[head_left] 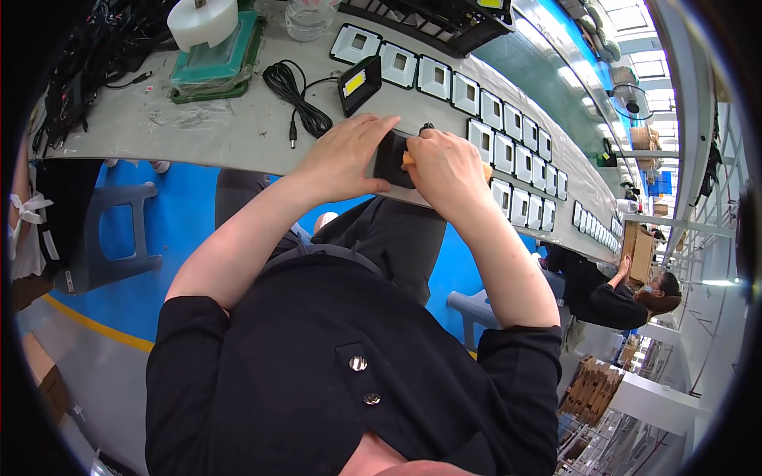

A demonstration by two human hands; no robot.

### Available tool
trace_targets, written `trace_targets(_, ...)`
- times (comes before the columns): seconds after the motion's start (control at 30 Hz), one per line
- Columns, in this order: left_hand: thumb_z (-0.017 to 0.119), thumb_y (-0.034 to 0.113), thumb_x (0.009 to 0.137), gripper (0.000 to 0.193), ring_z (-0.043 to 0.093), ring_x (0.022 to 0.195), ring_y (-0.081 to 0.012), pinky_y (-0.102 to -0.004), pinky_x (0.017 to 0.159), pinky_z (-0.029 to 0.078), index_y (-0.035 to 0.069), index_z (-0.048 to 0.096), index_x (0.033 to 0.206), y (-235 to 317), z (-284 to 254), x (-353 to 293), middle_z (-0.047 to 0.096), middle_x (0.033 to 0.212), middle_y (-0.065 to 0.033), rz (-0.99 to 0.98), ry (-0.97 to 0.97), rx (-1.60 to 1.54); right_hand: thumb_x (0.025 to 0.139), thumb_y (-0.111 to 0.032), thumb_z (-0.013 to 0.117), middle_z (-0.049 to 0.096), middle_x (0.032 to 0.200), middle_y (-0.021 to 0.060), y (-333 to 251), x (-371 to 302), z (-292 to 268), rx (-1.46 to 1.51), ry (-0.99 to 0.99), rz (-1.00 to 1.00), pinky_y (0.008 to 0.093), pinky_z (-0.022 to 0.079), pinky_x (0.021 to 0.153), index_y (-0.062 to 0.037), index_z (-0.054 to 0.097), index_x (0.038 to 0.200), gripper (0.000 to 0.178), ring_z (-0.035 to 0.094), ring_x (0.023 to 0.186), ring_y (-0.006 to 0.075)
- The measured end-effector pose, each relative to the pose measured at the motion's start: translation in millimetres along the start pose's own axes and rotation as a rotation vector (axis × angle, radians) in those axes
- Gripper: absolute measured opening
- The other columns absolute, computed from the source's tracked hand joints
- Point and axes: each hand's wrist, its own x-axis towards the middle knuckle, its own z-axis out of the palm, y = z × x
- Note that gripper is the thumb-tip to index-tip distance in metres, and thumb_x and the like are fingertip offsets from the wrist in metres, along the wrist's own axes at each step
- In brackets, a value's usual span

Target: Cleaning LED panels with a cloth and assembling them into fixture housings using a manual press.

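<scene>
My left hand (341,159) holds the edge of a flat black lamp housing (389,163) at the front edge of the table, its thumb and fingers spread around one end. Over the other end, my right hand (451,168) is closed around an orange-handled tool (409,159); my fingers hide most of it, so its kind does not show. Just beyond my left hand stands a small black floodlight (359,86) with a yellow light panel, tilted. Its coiled black cable (298,99) lies to the left, with a barrel plug hanging toward me.
Rows of white-faced square lamp frames (434,77) run along the table to the right. At the far left are a teal block with a white spool (204,24) and bundled black cables (75,71). A clear plastic cup (308,17) stands at the back. Another person (615,297) sits farther right.
</scene>
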Motion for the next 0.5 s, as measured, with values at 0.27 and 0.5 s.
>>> trace_targets(0.27, 0.083, 0.020, 0.062, 0.067, 0.050, 0.120, -0.0328, -0.0403, 0.101, 0.040, 0.008, 0.052, 0.120, 4, 3, 14, 0.053, 0.129, -0.0128, 0.040, -0.036, -0.135, 0.074, -0.012, 0.067, 0.064, 0.085, 0.0114, 7, -4, 14, 0.144, 0.077, 0.051, 0.0414, 0.050, 0.074, -0.0035, 0.065, 0.082, 0.012, 0.063, 0.084, 0.0310)
trace_targets(0.5, 0.082, 0.017, 0.064, 0.064, 0.050, 0.119, -0.0334, -0.0393, 0.100, 0.042, 0.008, 0.053, 0.121, -1, 7, 17, 0.052, 0.131, -0.0133, 0.119, 0.013, 0.016, 0.083, -0.030, 0.065, 0.063, 0.085, 0.0181, 22, -53, -11, 0.427, 0.076, 0.226, 0.0457, 0.049, 0.075, -0.0022, 0.060, 0.090, 0.029, 0.063, 0.085, 0.0358)
